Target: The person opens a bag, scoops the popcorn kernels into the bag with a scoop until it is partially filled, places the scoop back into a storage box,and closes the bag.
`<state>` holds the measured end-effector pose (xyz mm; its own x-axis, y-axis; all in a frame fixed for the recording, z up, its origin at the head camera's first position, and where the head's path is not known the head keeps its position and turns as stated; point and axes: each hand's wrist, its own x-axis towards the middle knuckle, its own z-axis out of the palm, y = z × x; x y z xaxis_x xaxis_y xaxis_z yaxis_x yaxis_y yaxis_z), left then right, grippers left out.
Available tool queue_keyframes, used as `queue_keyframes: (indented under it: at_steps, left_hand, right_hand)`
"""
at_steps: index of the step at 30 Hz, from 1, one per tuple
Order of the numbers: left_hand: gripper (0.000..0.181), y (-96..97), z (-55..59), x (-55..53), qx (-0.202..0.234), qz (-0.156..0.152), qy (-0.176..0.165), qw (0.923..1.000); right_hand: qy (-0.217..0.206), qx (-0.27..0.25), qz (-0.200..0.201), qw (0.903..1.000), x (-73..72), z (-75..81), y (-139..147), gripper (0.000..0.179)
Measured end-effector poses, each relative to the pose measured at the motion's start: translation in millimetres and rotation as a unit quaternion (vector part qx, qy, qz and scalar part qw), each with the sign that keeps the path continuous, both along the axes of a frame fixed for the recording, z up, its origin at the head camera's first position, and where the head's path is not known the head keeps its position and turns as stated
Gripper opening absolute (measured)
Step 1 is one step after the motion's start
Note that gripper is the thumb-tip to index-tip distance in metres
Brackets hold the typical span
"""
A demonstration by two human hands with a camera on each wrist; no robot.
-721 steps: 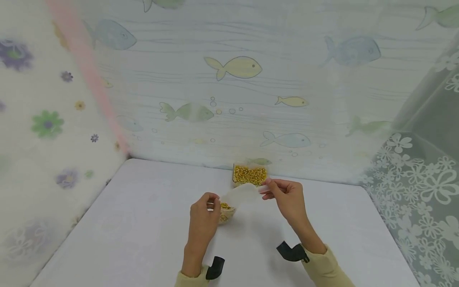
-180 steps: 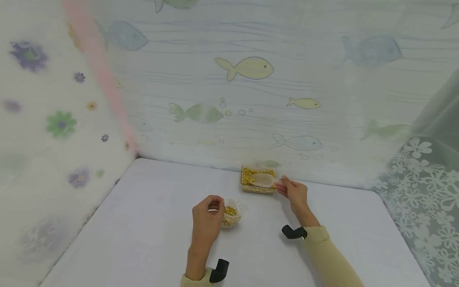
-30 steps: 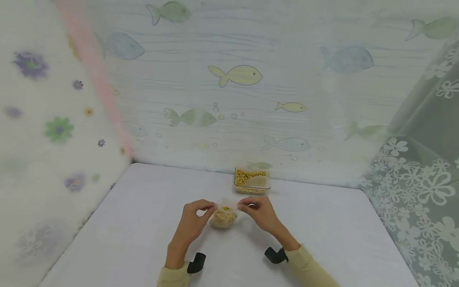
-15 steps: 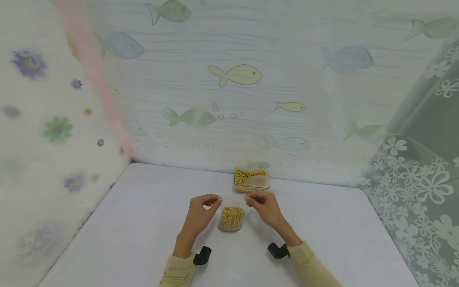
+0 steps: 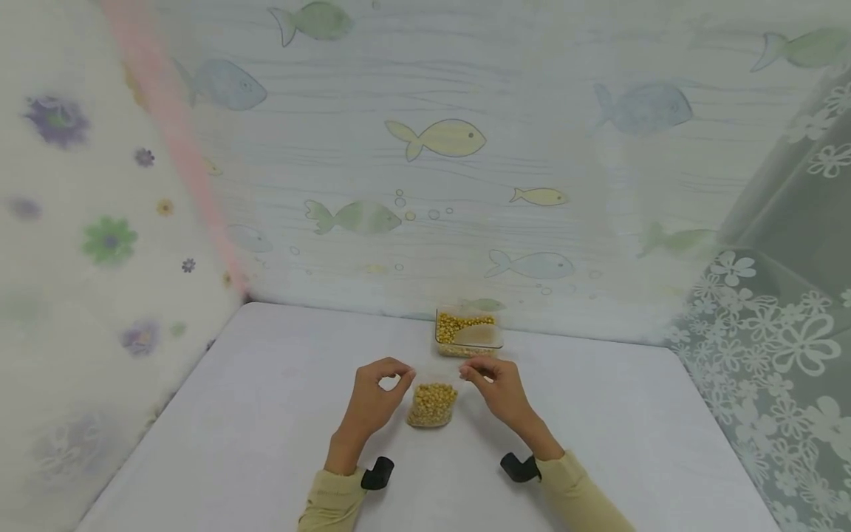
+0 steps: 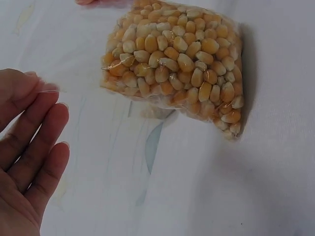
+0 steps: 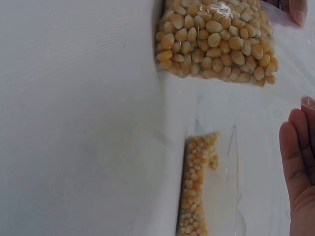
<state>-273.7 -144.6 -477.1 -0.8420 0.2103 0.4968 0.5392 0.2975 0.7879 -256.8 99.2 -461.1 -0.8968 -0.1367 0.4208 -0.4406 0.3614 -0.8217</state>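
A clear plastic bag [image 5: 432, 405] of yellow corn kernels stands upright on the table, filled in its lower part. Close up, the kernels show through the bag [image 6: 172, 59] in the left wrist view. My left hand [image 5: 375, 395] pinches the bag's top left corner between thumb and forefinger; the other fingers of this hand [image 6: 34, 142] are loosely bent. On the opposite corner, my right hand [image 5: 499, 395] pinches the film the same way. The see-through top between the hands is hard to make out, so I cannot tell whether its mouth is closed.
Behind the bag, a clear rectangular container [image 5: 436, 332] of corn kernels stands near the table's back edge. A whitish scoop [image 5: 480, 335] lies in it, on the right side. The white table [image 5: 286, 384] meets a fish-patterned curtain [image 5: 439, 222] at the back.
Earlier the right hand held the scoop; now the scoop lies in the container and that hand pinches the bag. Within the last second the bag has straightened and shifted slightly right, its kernels levelled.
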Motion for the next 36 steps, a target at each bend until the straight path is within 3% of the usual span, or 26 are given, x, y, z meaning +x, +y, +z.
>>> queue_keyframes:
  at_steps: [2, 6, 9, 14, 17, 20, 27, 32, 36]
  left_hand:
    - [0.008, -0.5, -2.0, -0.8, 0.005, -0.008, 0.005, 0.9999]
    - [0.008, -2.3, -3.8, -1.7, -0.001, -0.011, 0.000, 0.9999]
    - [0.008, -3.5, -3.6, -1.5, -0.007, -0.014, -0.016, 0.9998]
    - [0.009, 1.1, -0.5, 0.4, 0.012, -0.031, -0.039, 0.9987]
    - [0.010, 5.4, -1.0, -0.5, 0.022, -0.035, -0.054, 0.9977]
    - [0.008, 8.1, -4.7, -3.7, 0.019, -0.031, -0.066, 0.9972]
    - [0.003, 14.5, -0.5, -1.2, 0.008, -0.009, -0.080, 0.9967]
    - [0.010, 18.7, 1.9, -1.8, 0.025, -0.016, -0.071, 0.9970]
    - [0.010, 19.7, -0.7, -3.5, 0.030, -0.022, -0.069, 0.9969]
  right_hand:
    - [0.014, 0.008, -0.001, 0.9999, 4.7, 6.7, -1.3, 0.007]
    - [0.018, 0.000, 0.002, 0.9998, -1.4, -9.0, 1.8, 0.007]
    - [0.006, -0.031, 0.016, 0.9994, -8.0, -24.3, 4.9, 0.008]
    - [-0.014, -0.109, 0.057, 0.9923, -10.7, -32.6, 6.1, 0.011]
    - [-0.016, -0.131, 0.077, 0.9882, -11.7, -36.5, 4.2, 0.009]
    - [-0.008, -0.134, 0.079, 0.9879, -12.7, -38.7, 0.2, 0.007]
    - [0.009, -0.134, 0.071, 0.9884, -9.5, -36.4, -2.7, 0.004]
    - [0.051, -0.142, 0.074, 0.9858, -5.3, -31.9, -1.2, 0.005]
    - [0.043, -0.143, 0.075, 0.9859, -4.3, -34.0, 0.6, 0.007]
